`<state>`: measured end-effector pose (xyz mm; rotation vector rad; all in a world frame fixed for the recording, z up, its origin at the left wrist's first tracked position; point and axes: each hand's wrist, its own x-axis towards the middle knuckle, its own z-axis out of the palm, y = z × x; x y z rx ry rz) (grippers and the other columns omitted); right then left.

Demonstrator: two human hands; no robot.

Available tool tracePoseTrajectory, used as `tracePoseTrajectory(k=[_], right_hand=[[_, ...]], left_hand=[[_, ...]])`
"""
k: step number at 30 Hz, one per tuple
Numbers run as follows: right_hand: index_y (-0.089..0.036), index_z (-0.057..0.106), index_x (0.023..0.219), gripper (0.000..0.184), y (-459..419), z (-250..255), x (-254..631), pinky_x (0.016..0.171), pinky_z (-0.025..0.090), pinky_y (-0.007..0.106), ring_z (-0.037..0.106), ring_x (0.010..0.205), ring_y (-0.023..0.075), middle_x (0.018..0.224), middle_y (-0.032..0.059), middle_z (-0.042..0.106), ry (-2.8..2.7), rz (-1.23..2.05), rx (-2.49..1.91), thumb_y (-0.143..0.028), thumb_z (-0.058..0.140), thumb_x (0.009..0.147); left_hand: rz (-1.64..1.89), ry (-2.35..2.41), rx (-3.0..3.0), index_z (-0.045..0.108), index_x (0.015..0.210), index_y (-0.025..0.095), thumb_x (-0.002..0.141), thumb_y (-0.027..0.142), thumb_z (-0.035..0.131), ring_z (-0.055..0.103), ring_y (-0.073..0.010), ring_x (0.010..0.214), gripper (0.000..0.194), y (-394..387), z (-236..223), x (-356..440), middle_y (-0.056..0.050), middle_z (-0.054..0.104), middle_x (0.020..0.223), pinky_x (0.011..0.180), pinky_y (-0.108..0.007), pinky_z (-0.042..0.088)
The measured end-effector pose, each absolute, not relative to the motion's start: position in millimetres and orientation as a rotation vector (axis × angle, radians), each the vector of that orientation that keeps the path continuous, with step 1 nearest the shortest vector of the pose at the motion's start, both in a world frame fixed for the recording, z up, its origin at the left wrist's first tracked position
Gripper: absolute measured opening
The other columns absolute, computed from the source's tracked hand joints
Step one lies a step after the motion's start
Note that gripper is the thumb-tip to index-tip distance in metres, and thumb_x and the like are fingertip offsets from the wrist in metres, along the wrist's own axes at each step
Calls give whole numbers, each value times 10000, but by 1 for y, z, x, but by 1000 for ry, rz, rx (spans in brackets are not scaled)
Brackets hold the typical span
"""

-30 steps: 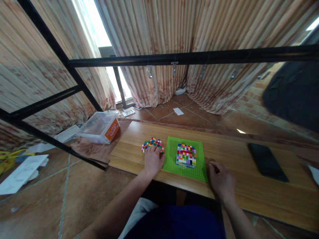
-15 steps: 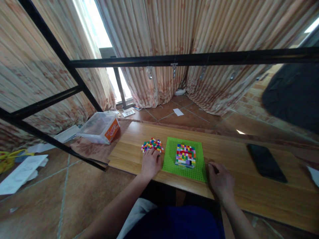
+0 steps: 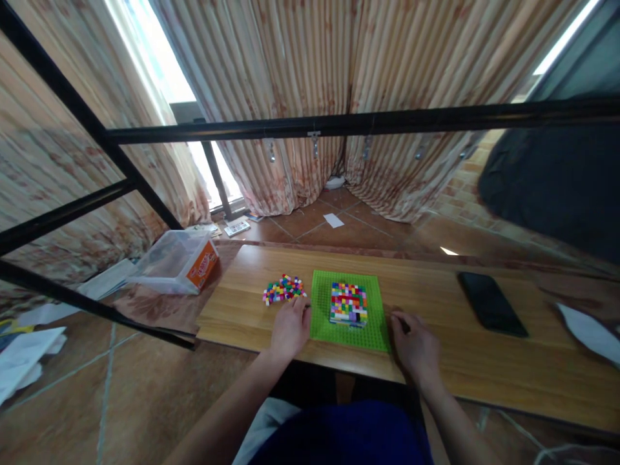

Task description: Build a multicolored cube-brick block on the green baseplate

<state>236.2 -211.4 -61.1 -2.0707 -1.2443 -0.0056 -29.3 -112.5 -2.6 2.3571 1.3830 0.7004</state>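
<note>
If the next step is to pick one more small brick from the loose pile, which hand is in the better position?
Probably the left hand: it rests right beside the loose pile. The right hand is at the far side of the green baseplate.

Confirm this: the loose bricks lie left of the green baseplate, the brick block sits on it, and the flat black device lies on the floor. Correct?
Not quite: the head view shows the flat black device on the wooden table. The loose bricks do lie left of the green baseplate, with the brick block on it.
</note>
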Motion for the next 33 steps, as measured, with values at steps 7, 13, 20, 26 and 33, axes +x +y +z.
tracePoseTrajectory(k=[7,13,20,26,33], right_hand=[[-179,714,923,429,-211,-62,236,708,456,327,642,821,225,980,110,713,-1254,-21,-2042,-466,396,932],[-185,711,927,429,-210,-62,235,704,456,327,645,834,227,977,111,708,-1234,-8,-2043,-482,401,927],[-190,710,948,395,-210,-60,234,689,451,319,641,829,219,985,102,707,-1231,22,-2061,-449,413,926],[-190,709,931,424,-210,-59,234,680,450,322,632,799,219,954,103,706,-1223,6,-2026,-483,402,927],[-195,706,943,400,-210,-60,234,700,452,320,639,831,217,988,99,704,-1238,18,-2041,-459,406,932]], left_hand=[[695,1156,2417,665,1002,227,956,206,469,646,-176,903,202,-113,16,6,-35,687,951,823,-297,503],[501,1239,2606,648,1014,200,931,186,499,659,-220,915,172,-108,21,26,-66,711,965,881,-362,482],[368,1302,2651,596,1096,173,868,116,549,692,-233,818,240,-100,31,35,-64,742,863,850,-361,483],[443,1327,2584,606,1086,190,865,172,601,691,-230,831,222,-98,27,36,-47,743,851,827,-350,497],[628,1279,2337,607,1106,207,856,103,567,707,-202,863,274,-100,17,28,-32,755,911,839,-325,519]])
